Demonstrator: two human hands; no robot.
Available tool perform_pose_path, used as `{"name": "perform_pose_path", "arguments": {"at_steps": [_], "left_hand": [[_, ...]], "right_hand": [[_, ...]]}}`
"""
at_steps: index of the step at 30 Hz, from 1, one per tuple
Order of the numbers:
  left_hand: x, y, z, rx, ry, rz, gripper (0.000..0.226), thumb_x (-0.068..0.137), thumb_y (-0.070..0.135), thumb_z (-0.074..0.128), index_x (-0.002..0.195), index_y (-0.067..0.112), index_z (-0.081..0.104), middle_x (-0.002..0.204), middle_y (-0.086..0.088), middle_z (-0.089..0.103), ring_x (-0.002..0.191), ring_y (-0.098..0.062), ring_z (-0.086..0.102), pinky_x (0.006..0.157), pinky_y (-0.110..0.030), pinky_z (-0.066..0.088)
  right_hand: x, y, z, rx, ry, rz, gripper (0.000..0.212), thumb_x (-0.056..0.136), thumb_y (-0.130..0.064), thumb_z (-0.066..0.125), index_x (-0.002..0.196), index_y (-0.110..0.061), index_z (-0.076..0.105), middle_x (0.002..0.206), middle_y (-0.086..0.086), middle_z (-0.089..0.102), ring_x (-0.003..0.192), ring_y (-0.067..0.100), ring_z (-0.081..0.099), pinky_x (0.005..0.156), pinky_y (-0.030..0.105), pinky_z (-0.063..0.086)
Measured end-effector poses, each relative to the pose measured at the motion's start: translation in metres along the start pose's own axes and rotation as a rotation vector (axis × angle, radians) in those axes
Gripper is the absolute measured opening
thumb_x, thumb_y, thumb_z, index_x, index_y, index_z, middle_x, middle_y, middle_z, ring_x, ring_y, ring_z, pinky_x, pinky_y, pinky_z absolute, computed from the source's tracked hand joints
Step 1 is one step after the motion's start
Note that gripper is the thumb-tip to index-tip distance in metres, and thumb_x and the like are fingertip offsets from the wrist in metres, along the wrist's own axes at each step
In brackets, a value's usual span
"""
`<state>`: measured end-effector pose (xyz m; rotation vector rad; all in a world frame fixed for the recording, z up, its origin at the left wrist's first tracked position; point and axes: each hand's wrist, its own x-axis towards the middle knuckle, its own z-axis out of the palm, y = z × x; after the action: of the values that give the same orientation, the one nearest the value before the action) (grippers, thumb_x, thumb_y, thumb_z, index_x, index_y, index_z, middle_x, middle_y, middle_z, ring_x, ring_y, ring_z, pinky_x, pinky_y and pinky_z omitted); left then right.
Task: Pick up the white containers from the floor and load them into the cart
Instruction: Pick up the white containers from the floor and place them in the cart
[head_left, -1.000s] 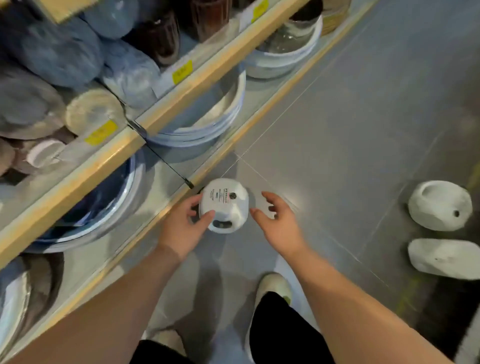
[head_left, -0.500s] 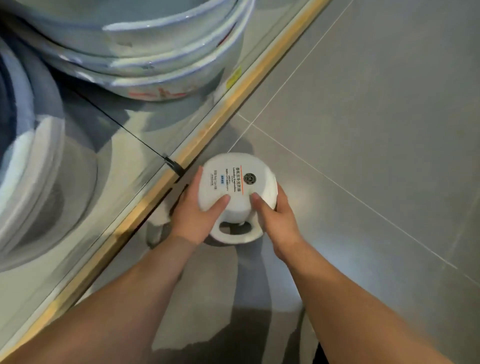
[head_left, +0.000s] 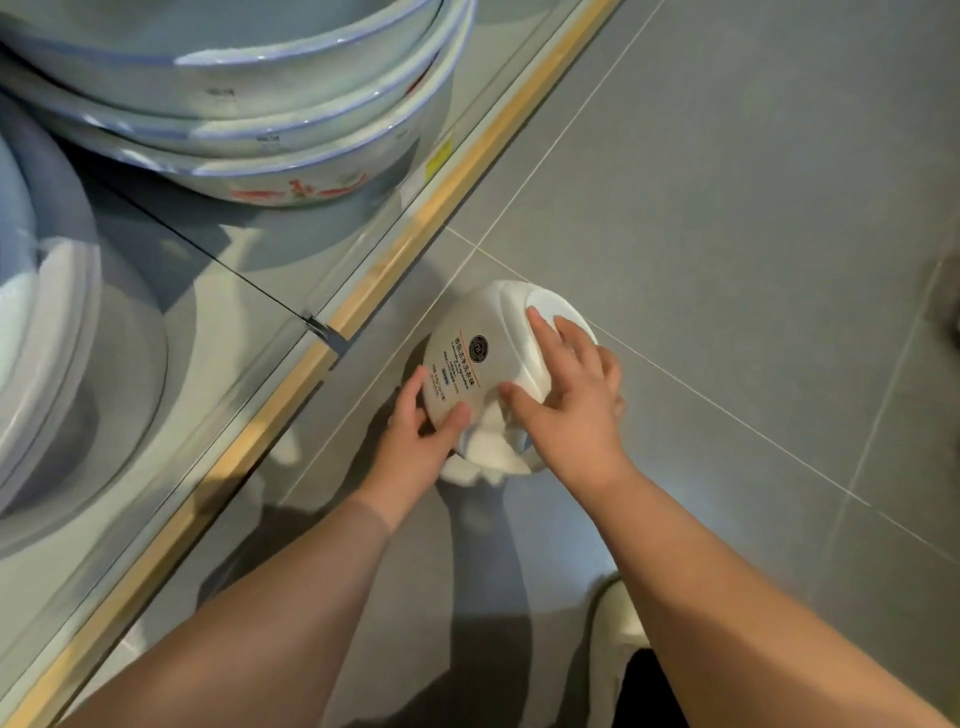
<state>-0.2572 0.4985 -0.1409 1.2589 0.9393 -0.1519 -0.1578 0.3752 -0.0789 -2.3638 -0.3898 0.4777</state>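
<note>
While both hands bear on smooth plastic rather than on the loop handle (head_left: 493, 449), slip is the main risk. The white container (head_left: 483, 358) is tilted, its lid (head_left: 558, 312) toward 1 o'clock, and could roll out of the grip onto the grey tiled floor (head_left: 727, 260). A second risk, by judgement: the wooden shelf edge (head_left: 415, 218) runs just beside it at 10 o'clock, so a lift swinging left could knock against it. I cannot tell how firmly the lid is seated.

Container: white, rounded, glossy. A printed label (head_left: 462, 371) with a dark round logo faces up. The handle sits at the 6 o'clock end, partly hidden.

Location: centre of view, low over the floor. I cannot tell whether it touches the floor.

Left hand (head_left: 415, 452): thumb on the label, fingers curled round the 8 o'clock side.

Right hand (head_left: 576, 415): fingers spread and bent over the lid, thumb pressed near the handle.

Stacked blue-rimmed basins (head_left: 260, 104) sit on the shelf at 11 o'clock. A white shoe (head_left: 618, 613) is at 5 o'clock.
</note>
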Motion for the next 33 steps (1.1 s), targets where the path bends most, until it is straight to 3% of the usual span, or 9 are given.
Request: {"name": "perform_pose_path", "arguments": {"at_steps": [4,6,9,16,20,23,25,28,33], "left_hand": [[-0.004,0.006,-0.016,0.02,0.019,0.005,0.076,0.08,0.049,0.067,0.146,0.037,0.031,0.14,0.003,0.051,0.125,-0.014,0.051,0.107,-0.045,0.042],[-0.006,0.025,-0.026,0.038,0.025,0.091,0.07,0.083,0.055,0.06,0.145,0.043,0.03,0.145,0.009,0.044,0.126,-0.008,0.044,0.108,-0.038,0.037],[-0.002,0.057,-0.03,0.136,-0.042,0.149,0.062,0.079,0.075,0.044,0.137,0.061,0.028,0.152,0.015,0.034,0.136,-0.012,0.034,0.108,-0.045,0.034],[-0.013,0.043,-0.038,0.205,-0.052,0.17,0.045,0.093,0.042,0.057,0.135,0.047,0.045,0.136,0.012,0.051,0.125,-0.011,0.048,0.106,-0.044,0.043],[-0.019,0.043,-0.031,0.285,-0.035,0.214,0.046,0.094,0.042,0.054,0.138,0.042,0.041,0.134,0.012,0.049,0.125,-0.012,0.047,0.106,-0.042,0.043],[-0.018,0.045,-0.029,0.302,0.002,0.208,0.049,0.093,0.043,0.055,0.139,0.044,0.039,0.134,0.013,0.047,0.126,-0.013,0.045,0.107,-0.042,0.042],[-0.016,0.045,-0.029,0.342,0.002,0.212,0.057,0.088,0.05,0.058,0.14,0.049,0.035,0.142,0.013,0.042,0.131,-0.015,0.041,0.109,-0.045,0.039],[-0.011,0.046,-0.026,0.386,-0.018,0.208,0.06,0.087,0.05,0.06,0.14,0.05,0.034,0.146,0.012,0.04,0.133,-0.015,0.039,0.11,-0.045,0.038],[-0.011,0.043,-0.024,0.31,-0.021,0.219,0.058,0.087,0.046,0.062,0.14,0.044,0.039,0.139,0.011,0.047,0.127,-0.013,0.044,0.107,-0.043,0.042]], "right_hand": [[-0.008,-0.004,0.009,-0.168,0.008,-0.119,0.066,0.078,-0.046,0.061,0.138,-0.051,0.034,0.151,-0.01,0.029,0.135,0.02,0.015,0.088,0.028,0.009],[-0.018,-0.004,0.018,-0.26,0.001,-0.218,0.066,0.078,-0.045,0.06,0.138,-0.051,0.034,0.152,-0.005,0.031,0.136,0.028,0.016,0.093,0.037,0.015],[-0.035,0.001,0.033,-0.359,0.036,-0.364,0.067,0.076,-0.037,0.066,0.135,-0.047,0.035,0.15,0.001,0.038,0.136,0.033,0.019,0.099,0.05,0.021],[-0.061,0.016,0.044,-0.354,0.042,-0.472,0.065,0.078,-0.039,0.071,0.136,-0.038,0.042,0.15,0.003,0.038,0.14,0.034,0.02,0.105,0.063,0.023],[-0.061,0.013,0.026,-0.088,0.076,-0.185,0.076,0.078,-0.062,0.056,0.144,-0.032,0.033,0.157,0.004,0.021,0.145,0.028,0.008,0.114,0.043,0.011],[-0.058,0.018,0.021,0.045,0.031,0.095,0.09,0.071,-0.071,0.056,0.147,-0.041,0.019,0.16,0.004,0.011,0.146,0.027,0.005,0.116,0.043,0.011],[-0.059,0.019,0.021,0.255,-0.037,0.237,0.095,0.07,-0.066,0.064,0.147,-0.042,0.016,0.156,-0.002,0.019,0.144,0.022,0.017,0.116,0.043,0.021],[-0.059,0.015,0.024,0.617,-0.09,0.361,0.093,0.076,-0.042,0.075,0.148,-0.038,0.016,0.139,-0.02,0.033,0.131,0.009,0.037,0.107,0.028,0.036],[-0.056,0.015,0.026,0.737,-0.053,0.382,0.089,0.075,-0.035,0.078,0.146,-0.038,0.023,0.134,-0.019,0.039,0.125,0.009,0.042,0.105,0.031,0.041]]}}
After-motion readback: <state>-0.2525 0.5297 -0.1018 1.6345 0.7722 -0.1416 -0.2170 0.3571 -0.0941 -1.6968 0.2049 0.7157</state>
